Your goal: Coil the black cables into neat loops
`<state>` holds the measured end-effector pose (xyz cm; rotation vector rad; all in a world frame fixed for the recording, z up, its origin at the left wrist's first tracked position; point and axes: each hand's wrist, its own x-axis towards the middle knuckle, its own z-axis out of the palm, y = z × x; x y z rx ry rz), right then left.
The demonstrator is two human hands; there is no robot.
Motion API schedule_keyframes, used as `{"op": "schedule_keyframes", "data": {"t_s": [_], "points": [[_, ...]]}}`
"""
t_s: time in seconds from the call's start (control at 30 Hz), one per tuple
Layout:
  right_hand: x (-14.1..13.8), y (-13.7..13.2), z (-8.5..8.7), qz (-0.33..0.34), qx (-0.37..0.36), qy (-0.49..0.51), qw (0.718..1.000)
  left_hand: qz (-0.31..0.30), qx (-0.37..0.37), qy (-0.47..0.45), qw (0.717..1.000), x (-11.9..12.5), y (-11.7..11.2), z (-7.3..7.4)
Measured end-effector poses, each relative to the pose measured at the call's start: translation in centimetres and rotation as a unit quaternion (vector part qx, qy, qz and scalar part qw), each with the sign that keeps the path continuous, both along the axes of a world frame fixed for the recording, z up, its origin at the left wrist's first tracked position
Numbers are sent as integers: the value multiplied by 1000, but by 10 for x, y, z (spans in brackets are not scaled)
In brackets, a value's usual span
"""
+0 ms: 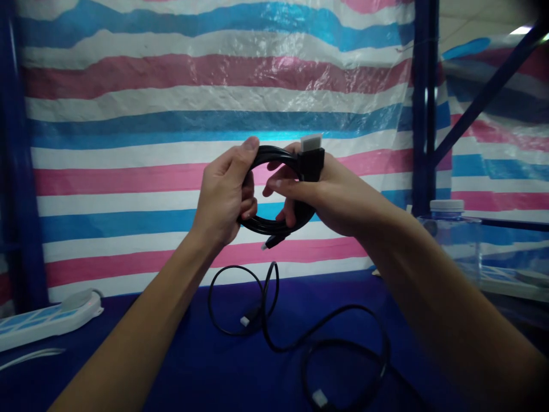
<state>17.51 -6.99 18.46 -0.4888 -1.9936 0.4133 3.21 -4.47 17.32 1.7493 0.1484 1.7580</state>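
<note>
A black cable (268,228) wound into a round coil is held up in front of me, above the blue table. My left hand (227,191) is wrapped round the coil's left side, thumb on top. Around its right side curl the fingers of my right hand (317,189). A wide black connector with a pale cap (311,143) points up beside that hand. Below the coil hangs a smaller plug (274,241) with a light tip. On the table lies another black cable (295,346), loosely looped, with pale-tipped plugs showing.
At the left a white power strip (86,312) holds a grey plug, with white cords (32,357) nearby. A clear plastic bottle (454,240) with a white cap stands at the right, partly behind my forearm. Blue metal posts (424,114) frame a striped plastic sheet (171,131).
</note>
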Motion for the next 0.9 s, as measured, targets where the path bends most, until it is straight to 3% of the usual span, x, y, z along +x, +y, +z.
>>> {"op": "schedule_keyframes", "data": {"t_s": [0.1, 0.33, 0.5, 0.63, 0.9], "points": [[-3, 3, -1, 26, -7, 11, 1000, 34, 55, -1, 998, -2, -2, 0], [-4, 4, -3, 46, -64, 3, 997, 66, 83, 34, 994, -8, -3, 3], [-12, -3, -3, 41, -17, 4, 999, 52, 71, 47, 995, -12, -5, 8], [-14, -4, -3, 32, -4, 47, 998, 16, 57, 83, 995, -12, -6, 7], [-16, -12, -1, -26, -1, 52, 998, -113, -13, 124, 986, -9, -5, 2]]}}
